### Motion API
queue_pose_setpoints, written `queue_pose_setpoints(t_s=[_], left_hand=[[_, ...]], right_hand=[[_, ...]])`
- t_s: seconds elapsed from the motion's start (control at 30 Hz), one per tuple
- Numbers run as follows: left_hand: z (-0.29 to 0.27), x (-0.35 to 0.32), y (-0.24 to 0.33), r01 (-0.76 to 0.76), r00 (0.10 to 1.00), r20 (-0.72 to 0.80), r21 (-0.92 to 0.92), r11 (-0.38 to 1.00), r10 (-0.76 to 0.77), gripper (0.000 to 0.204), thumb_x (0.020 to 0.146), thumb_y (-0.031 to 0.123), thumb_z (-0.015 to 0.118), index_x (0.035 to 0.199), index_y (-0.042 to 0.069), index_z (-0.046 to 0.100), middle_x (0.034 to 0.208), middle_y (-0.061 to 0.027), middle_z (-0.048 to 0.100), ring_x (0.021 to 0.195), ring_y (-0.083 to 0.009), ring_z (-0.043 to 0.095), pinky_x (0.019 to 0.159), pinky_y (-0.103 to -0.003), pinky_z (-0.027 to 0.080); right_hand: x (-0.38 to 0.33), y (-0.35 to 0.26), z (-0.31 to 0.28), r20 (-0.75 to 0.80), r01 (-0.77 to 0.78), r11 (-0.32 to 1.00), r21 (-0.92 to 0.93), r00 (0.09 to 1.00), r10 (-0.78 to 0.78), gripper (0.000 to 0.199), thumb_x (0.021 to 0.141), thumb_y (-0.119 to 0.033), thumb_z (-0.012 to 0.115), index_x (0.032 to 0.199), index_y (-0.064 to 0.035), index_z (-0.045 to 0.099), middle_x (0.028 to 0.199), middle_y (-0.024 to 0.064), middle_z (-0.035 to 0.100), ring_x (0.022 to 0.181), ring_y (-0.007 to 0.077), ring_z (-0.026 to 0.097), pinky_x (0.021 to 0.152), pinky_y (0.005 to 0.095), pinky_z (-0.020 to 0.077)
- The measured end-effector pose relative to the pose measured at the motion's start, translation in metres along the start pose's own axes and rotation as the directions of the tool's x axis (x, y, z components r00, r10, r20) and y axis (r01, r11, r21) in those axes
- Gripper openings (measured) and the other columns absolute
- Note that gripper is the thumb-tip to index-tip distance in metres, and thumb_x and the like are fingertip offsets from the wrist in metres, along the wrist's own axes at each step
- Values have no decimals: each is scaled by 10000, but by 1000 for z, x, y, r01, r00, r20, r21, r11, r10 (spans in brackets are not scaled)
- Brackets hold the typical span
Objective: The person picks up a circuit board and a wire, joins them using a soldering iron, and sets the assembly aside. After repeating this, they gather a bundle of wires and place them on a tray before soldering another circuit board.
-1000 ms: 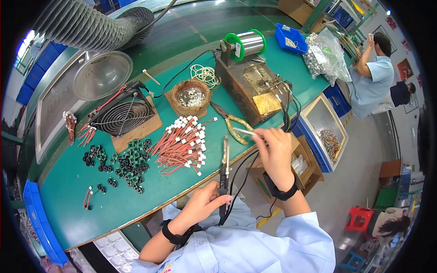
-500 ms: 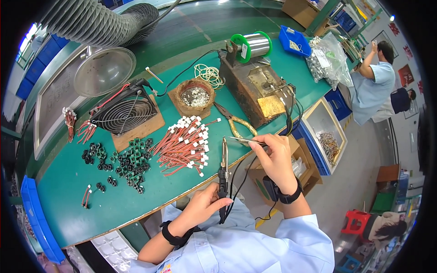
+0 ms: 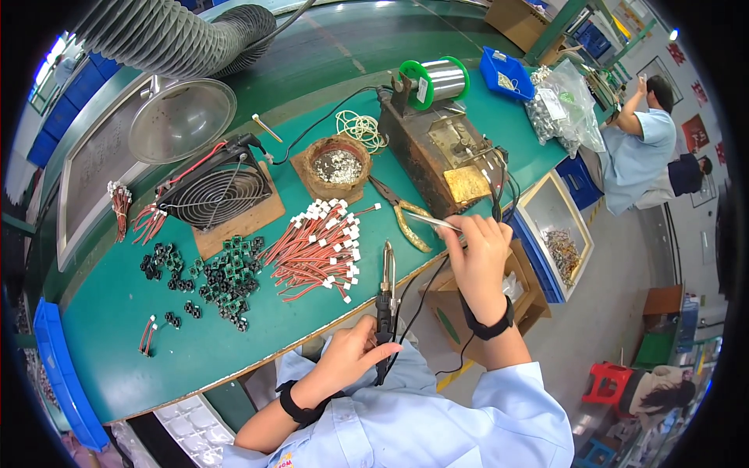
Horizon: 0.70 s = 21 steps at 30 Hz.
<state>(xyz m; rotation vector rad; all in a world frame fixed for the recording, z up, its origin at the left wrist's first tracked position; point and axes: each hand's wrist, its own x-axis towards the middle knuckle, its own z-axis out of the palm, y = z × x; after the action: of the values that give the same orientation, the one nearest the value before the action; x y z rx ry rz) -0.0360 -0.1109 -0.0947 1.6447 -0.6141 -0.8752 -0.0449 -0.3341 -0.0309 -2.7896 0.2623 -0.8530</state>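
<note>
My left hand (image 3: 343,360) is closed around the black handle of a soldering iron (image 3: 387,282), which stands nearly upright over the table's front edge, tip pointing away from me. My right hand (image 3: 480,261) pinches metal tweezers (image 3: 427,219), their points reaching over the yellow-handled pliers (image 3: 412,232) and apart from the iron's tip. Left of the iron lies a pile of red and black wire leads (image 3: 316,253) with white connectors. Beside it sit several small green and black circuit parts (image 3: 230,281).
A rusty metal box (image 3: 421,156) carries a solder spool (image 3: 437,82) and a yellow sponge (image 3: 466,186). Behind the leads are a solder-flecked bowl (image 3: 337,165) and a black fan (image 3: 214,191). An open carton (image 3: 445,316) stands below the edge; a co-worker (image 3: 644,148) is at far right.
My right hand has moved right and slightly away from me, carrying the tweezers from beside the iron's tip to over the pliers. My left hand and the iron have barely moved.
</note>
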Motion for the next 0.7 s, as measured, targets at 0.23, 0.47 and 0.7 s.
queue_pose_setpoints(t_s=[0.23,0.47,0.7], left_hand=[[2,4,18,-15,993,-112,221,975,41,460,749,332,736,762,-5,422,543,-99,535,480,-198,557,466,-289,439],[8,5,20,-9,979,-193,274,962,64,502,691,337,782,747,-6,421,522,-82,538,453,-158,556,464,-266,457],[-3,1,27,45,996,-82,284,958,-22,382,779,259,720,848,-26,475,614,-102,604,551,-140,611,527,-243,483]], right_hand=[[10,-14,-25,9,16,998,61,1000,-17,91,759,-121,673,817,-93,608,664,6,545,637,186,480,664,307,314],[17,-22,-23,156,243,968,-68,960,-230,93,755,-116,669,807,-108,593,674,4,522,644,189,479,664,312,321],[21,-16,-16,-13,121,976,-184,992,-126,135,746,-35,627,867,-93,607,715,32,533,673,210,501,671,326,352]])
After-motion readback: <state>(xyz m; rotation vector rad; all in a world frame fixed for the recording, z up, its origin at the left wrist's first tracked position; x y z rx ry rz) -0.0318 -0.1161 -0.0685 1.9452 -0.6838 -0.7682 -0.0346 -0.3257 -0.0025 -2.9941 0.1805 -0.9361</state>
